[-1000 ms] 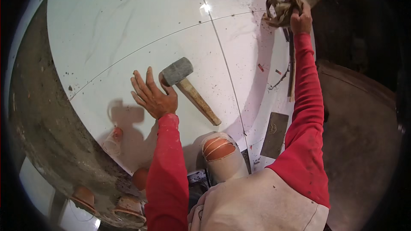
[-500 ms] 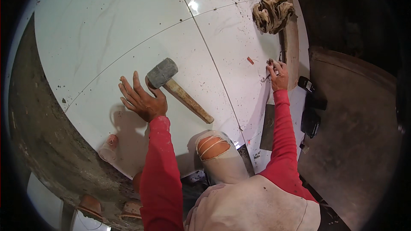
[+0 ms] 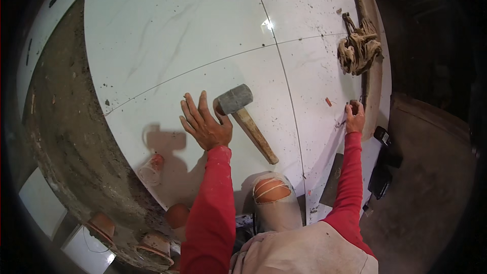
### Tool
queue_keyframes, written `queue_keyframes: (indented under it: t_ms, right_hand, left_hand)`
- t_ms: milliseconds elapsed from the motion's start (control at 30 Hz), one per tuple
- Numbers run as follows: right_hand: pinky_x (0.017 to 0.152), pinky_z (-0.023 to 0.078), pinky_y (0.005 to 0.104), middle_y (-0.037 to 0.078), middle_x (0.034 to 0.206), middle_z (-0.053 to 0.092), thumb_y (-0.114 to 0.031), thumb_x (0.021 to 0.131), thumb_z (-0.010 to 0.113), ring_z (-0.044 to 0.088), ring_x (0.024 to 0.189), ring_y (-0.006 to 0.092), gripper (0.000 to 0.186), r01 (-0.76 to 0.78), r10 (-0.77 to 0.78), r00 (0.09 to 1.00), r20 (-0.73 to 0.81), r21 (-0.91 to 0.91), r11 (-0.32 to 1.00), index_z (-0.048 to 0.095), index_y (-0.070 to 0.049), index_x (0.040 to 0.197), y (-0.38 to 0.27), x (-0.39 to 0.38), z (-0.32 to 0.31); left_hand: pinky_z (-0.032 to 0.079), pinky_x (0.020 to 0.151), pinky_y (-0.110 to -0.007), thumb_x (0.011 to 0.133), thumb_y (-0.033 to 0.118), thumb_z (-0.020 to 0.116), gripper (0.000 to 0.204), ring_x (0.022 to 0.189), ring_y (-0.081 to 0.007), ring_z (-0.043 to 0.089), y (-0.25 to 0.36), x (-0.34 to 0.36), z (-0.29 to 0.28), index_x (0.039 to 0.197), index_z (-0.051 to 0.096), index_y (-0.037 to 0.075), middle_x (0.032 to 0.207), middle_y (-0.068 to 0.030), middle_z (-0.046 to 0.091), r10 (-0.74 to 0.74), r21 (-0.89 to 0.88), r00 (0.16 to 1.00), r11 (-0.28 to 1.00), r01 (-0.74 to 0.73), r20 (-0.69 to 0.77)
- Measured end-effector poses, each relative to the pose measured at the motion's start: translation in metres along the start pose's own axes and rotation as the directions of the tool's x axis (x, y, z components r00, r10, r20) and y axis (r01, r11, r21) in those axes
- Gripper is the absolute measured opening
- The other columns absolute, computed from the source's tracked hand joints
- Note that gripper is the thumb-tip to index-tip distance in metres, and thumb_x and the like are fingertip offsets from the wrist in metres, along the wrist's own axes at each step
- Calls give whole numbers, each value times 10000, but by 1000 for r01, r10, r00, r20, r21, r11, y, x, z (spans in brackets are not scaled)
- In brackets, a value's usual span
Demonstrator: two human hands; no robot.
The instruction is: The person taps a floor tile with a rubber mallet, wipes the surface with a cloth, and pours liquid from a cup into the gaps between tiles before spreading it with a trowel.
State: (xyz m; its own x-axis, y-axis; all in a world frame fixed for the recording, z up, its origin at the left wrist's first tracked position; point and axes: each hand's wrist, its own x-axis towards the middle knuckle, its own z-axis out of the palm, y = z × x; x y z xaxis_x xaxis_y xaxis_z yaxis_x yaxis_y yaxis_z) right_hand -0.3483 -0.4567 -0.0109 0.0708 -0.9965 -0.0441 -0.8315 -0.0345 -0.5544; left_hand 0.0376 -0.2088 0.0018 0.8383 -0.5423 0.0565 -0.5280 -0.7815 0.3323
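Note:
My left hand [image 3: 208, 129] lies with fingers spread on the white tiles [image 3: 198, 25], its thumb beside the grey head of a wooden-handled mallet [image 3: 236, 99]. At right, my right hand [image 3: 354, 117] has its fingers curled by a long brown strip [image 3: 373, 114], pinched on something small and dark that I cannot make out. A small red piece [image 3: 328, 101] lies left of those fingers. A crumpled tan cloth [image 3: 359, 50] rests farther forward, partly on the strip. Near my left forearm lies a translucent cup [image 3: 151, 171] with red marks.
Bare, dirty grey ground [image 3: 61, 116] borders the tiles at left, with reddish-brown objects [image 3: 101, 228] near the bottom. My ripped-trouser knee [image 3: 271, 190] is on the near side. A grey rectangular plate [image 3: 329, 180] and black objects [image 3: 380, 182] lie at right, beside a brown surface [image 3: 426, 172].
My right hand has let go of the cloth, which now lies on its own, and moved down along the strip. My left hand stays by the mallet. The view has shifted slightly.

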Motion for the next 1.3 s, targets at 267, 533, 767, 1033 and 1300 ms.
queue_keyframes:
  t_ms: [267, 533, 767, 1033, 1300]
  right_hand:
    - [818, 511, 315, 85, 894, 667, -92, 925, 627, 655, 864, 190, 163, 207, -207, 978, 27, -257, 944, 621, -14, 1069, 2, 2, 1]
    - [825, 491, 279, 75, 901, 698, -114, 1021, 508, 651, 889, 155, 169, 2, 28, 988, -152, 200, 980, 627, 5, 1041, -46, -4, -3]
    - [711, 450, 239, 28, 831, 614, -125, 995, 552, 554, 796, 96, 168, 21, -107, 982, 153, 476, 879, 654, 9, 1010, -154, 46, 59]
    - [755, 524, 365, 188, 833, 711, -382, 945, 598, 692, 808, 326, 369, 295, -354, 919, 175, 291, 910, 721, -41, 874, -302, 124, 193]
    - [812, 529, 331, 124, 885, 754, -233, 980, 589, 710, 841, 223, 241, 541, -568, 821, 52, 246, 804, 695, -24, 1036, -352, 213, 269]
  left_hand:
    - [162, 1193, -594, 861, 161, 618, 637, 1512, -346, 223, 1, -1, 2, 1468, 429, 184, 1625, -123, 266, -12, -8, 1000, 1000, 12, 19]
    - [164, 1187, -598, 858, 160, 615, 643, 1510, -354, 225, 1, -1, 5, 1471, 421, 177, 1621, -129, 269, 0, 6, 999, 1000, -1, 37]
    - [165, 1188, -599, 862, 168, 610, 631, 1507, -356, 229, 2, -1, 4, 1466, 429, 176, 1614, -135, 279, -5, -5, 1000, 1000, 6, 22]
    - [156, 1193, -590, 842, 157, 620, 669, 1506, -354, 227, -3, 1, -3, 1479, 418, 183, 1613, -140, 282, -25, 2, 999, 1000, 25, 32]
    - [150, 1197, -578, 851, 182, 617, 650, 1509, -345, 217, -1, 2, -3, 1473, 429, 192, 1614, -139, 279, -39, -23, 997, 999, 40, 63]
